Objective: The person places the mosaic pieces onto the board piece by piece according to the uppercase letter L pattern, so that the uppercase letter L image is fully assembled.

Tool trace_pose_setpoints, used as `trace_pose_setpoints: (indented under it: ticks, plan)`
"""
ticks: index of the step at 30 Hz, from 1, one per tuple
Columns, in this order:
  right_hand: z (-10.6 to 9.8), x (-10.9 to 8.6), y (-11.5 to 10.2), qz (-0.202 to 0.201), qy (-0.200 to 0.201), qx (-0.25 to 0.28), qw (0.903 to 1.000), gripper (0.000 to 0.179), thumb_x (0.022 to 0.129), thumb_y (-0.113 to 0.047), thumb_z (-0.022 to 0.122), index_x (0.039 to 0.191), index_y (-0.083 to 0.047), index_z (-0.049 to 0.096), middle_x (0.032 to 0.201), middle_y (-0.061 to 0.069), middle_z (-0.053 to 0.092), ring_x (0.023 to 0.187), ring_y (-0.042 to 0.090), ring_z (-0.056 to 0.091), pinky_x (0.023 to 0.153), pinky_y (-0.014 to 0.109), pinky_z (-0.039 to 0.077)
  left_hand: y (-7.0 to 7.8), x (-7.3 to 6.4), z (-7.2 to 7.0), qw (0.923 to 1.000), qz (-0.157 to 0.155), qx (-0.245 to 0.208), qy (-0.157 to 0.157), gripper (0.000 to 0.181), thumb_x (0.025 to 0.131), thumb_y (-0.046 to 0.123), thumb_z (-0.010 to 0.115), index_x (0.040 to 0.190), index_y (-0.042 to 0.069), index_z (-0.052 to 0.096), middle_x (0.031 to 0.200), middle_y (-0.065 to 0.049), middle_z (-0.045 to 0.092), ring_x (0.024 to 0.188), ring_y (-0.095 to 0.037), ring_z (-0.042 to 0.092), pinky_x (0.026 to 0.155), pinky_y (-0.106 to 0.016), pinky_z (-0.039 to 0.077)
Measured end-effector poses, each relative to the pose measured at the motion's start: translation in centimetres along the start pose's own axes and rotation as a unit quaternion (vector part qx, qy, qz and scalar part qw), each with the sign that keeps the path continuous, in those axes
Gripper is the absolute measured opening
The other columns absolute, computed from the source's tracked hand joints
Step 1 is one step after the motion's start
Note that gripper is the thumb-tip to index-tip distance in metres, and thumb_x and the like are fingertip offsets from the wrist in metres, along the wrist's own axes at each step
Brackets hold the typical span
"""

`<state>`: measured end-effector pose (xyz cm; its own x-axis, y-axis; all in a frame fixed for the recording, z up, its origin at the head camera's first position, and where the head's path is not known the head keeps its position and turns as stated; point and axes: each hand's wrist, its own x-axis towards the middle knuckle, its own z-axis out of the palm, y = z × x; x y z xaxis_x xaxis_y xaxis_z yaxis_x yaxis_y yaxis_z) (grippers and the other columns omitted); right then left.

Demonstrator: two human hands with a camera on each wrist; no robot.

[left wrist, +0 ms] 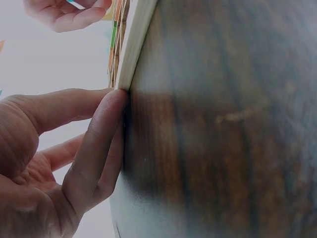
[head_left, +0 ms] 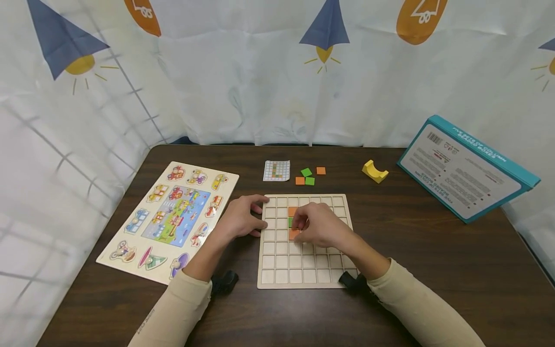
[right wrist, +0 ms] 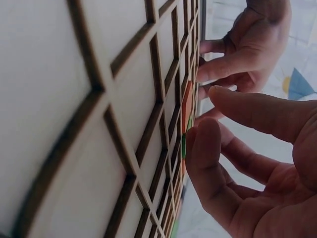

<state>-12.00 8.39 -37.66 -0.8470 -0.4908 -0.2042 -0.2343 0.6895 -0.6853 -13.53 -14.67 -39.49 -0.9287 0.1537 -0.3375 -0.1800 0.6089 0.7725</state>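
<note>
A wooden grid board (head_left: 302, 283) lies on the table. My left hand (head_left: 243, 217) is at its left edge; in the left wrist view the fairly straight fingertips (left wrist: 117, 99) touch the board's side. Over the board is my right hand (head_left: 323, 226), its fingers bent near a column of tiles: an orange tile (head_left: 292, 211), a green tile (head_left: 290, 222) partly covered by the fingers, and a lower orange tile (head_left: 293, 234). In the right wrist view the fingertips (right wrist: 203, 136) stand apart from each other, with no tile showing between them.
Behind the board lie a pattern card (head_left: 276, 171), loose green tiles (head_left: 306, 172) and orange tiles (head_left: 321, 170). A yellow curved block (head_left: 375, 172) is farther right, before a teal box (head_left: 468, 168). A picture puzzle board (head_left: 138, 236) lies left, partly under the left forearm.
</note>
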Motion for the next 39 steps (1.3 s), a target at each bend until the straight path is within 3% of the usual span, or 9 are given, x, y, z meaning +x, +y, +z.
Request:
trace_pose_setpoints:
  ticks: [7, 17, 29, 39]
  plan:
    - [-0.8, -0.1, 0.2, 0.0, 0.006, -0.009, 0.9999, 0.016, 0.078, -0.009, 0.087, 0.09, -0.01, 0.076, 0.083, -0.001, 0.068, 0.077, 0.014, 0.061, 0.069, 0.028, 0.054, 0.0, -0.1, -0.1, 1.0, 0.007, 0.002, -0.001, 0.067, 0.082, -0.004, 0.083, 0.144, 0.012, 0.062, 0.116, -0.019, 0.063, 0.059, -0.019, 0.072, 0.057, -0.033, 0.067]
    - [-3.8, 0.4, 0.9, 0.008, 0.024, -0.027, 0.9993, 0.018, 0.084, -0.009, 0.084, 0.102, -0.009, 0.077, 0.096, 0.005, 0.073, 0.089, 0.019, 0.067, 0.076, 0.033, 0.06, -0.1, -0.1, -0.1, 0.9999, 0.01, 0.011, 0.006, 0.066, 0.082, -0.003, 0.083, 0.143, 0.013, 0.062, 0.115, -0.018, 0.063, 0.058, -0.019, 0.072, 0.056, -0.032, 0.066]
    - [-6.6, 3.1, 3.0, 0.007, 0.057, -0.022, 0.9981, 0.027, 0.087, -0.009, 0.082, 0.112, -0.004, 0.076, 0.105, 0.01, 0.075, 0.096, 0.024, 0.068, 0.087, 0.041, 0.062, -0.1, -0.1, 0.1, 1.0, 0.007, 0.0, 0.006, 0.067, 0.082, -0.004, 0.083, 0.144, 0.013, 0.062, 0.115, -0.018, 0.063, 0.059, -0.02, 0.072, 0.056, -0.033, 0.067]
    - [-6.9, 5.4, 4.7, 0.037, 0.083, -0.01, 0.9958, 0.025, 0.088, -0.006, 0.08, 0.113, -0.003, 0.077, 0.107, 0.013, 0.073, 0.098, 0.027, 0.066, 0.088, 0.042, 0.06, -0.1, -0.2, 0.2, 0.9999, 0.01, -0.005, 0.011, 0.066, 0.081, -0.005, 0.083, 0.142, 0.012, 0.064, 0.114, -0.018, 0.063, 0.058, -0.02, 0.072, 0.055, -0.033, 0.066]
